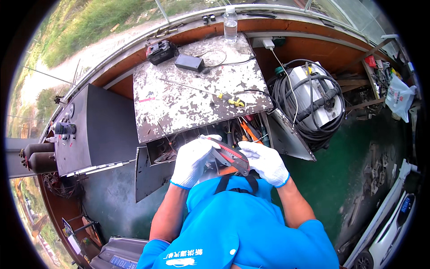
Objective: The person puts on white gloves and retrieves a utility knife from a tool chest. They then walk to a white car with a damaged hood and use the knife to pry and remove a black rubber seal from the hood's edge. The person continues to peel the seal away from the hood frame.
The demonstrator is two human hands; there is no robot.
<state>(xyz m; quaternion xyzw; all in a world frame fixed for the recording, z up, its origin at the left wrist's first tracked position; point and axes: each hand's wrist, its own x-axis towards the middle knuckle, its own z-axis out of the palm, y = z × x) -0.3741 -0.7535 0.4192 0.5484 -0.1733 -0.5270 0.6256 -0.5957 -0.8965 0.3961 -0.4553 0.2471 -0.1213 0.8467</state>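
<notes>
My left hand (193, 161), in a white glove with a blue cuff, is closed on a curved red-and-black hand tool (234, 157) with a grey metal part; its exact kind is unclear. My right hand (265, 164), gloved the same way, is beside the tool's other end. Its partly bent fingers point toward the tool and look apart; contact is not certain. Just beyond both hands, an open drawer (155, 151) holds loose tools, including orange-handled pliers (251, 131) and several screwdrivers. Part of the drawer is hidden behind my hands.
On the worn, paint-chipped cabinet top (179, 107) lie a long yellow-handled screwdriver (232, 100), a black adapter (189, 63) and a battery pack (161, 52). A water bottle (230, 27) stands behind. Coiled cable (286, 103) surrounds a white machine (320, 96) at right; open cabinet doors (291, 134) flank the drawer.
</notes>
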